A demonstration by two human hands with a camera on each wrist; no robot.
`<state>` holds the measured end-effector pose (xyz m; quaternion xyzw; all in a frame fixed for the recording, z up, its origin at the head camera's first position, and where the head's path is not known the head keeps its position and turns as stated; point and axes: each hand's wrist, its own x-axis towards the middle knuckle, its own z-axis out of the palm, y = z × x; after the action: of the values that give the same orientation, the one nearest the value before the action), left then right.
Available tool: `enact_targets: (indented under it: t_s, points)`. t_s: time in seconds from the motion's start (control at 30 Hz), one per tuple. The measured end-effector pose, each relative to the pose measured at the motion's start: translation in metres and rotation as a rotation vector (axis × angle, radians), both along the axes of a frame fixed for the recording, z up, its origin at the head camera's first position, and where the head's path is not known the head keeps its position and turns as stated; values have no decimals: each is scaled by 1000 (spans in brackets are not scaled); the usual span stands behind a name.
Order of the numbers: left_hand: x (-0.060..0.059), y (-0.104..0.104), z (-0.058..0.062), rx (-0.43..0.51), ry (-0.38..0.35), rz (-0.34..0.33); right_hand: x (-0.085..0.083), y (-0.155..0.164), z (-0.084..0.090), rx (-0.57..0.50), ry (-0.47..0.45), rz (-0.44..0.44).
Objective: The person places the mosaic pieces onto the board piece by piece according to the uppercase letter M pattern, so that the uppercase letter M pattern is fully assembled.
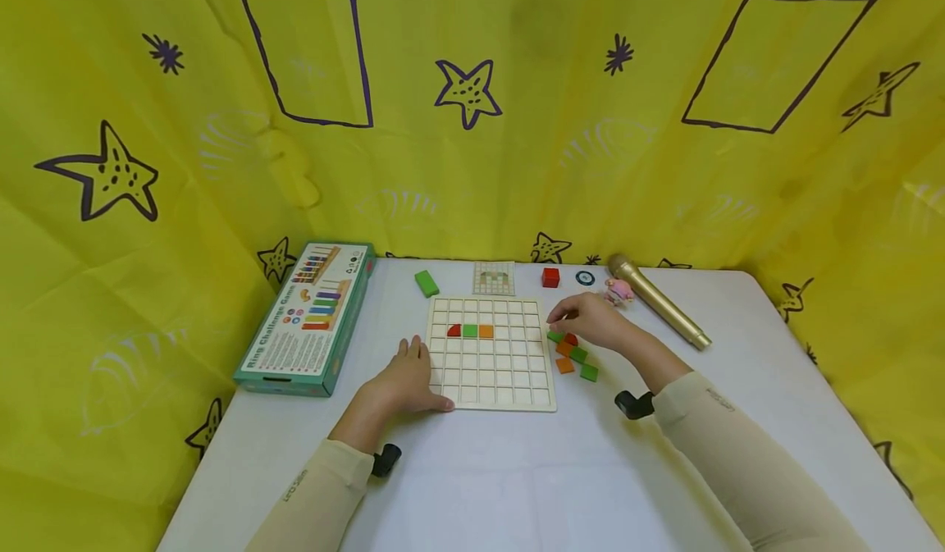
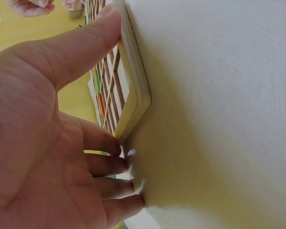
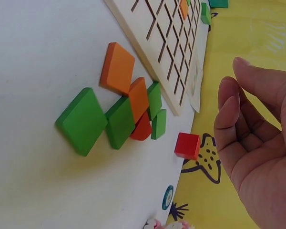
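A wooden grid board [image 1: 490,381] lies on the table, with a red curved tile [image 1: 454,331], a green square tile [image 1: 470,331] and an orange square tile [image 1: 486,331] in one row. At its left side, my left hand [image 1: 404,378] rests with spread fingers, the thumb touching the near edge. My right hand [image 1: 591,321] hovers off the board's right side, fingers loosely bent and nothing visible between them. Below it sits a loose group of green tiles [image 3: 83,121], orange tiles [image 3: 118,67] and a red tile [image 3: 142,128].
Behind the board lie a pattern card [image 1: 494,278], a green block [image 1: 426,283], a red cube [image 1: 550,277] and a small round disc [image 1: 585,278]. A pink figurine [image 1: 618,291] and a gold microphone [image 1: 660,302] are at right. On the left is a game box [image 1: 306,322].
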<state>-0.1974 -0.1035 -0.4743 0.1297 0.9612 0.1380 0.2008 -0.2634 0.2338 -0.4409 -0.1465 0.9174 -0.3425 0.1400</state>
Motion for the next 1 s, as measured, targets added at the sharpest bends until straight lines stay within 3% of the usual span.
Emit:
enact_targets:
  t_s: [0.5, 1.0]
  points:
    - [-1, 1, 0, -3, -3, 3, 26, 29, -7, -41, 63, 0]
    - [-1, 1, -1, -7, -1, -2, 39, 51, -24, -19, 14, -71]
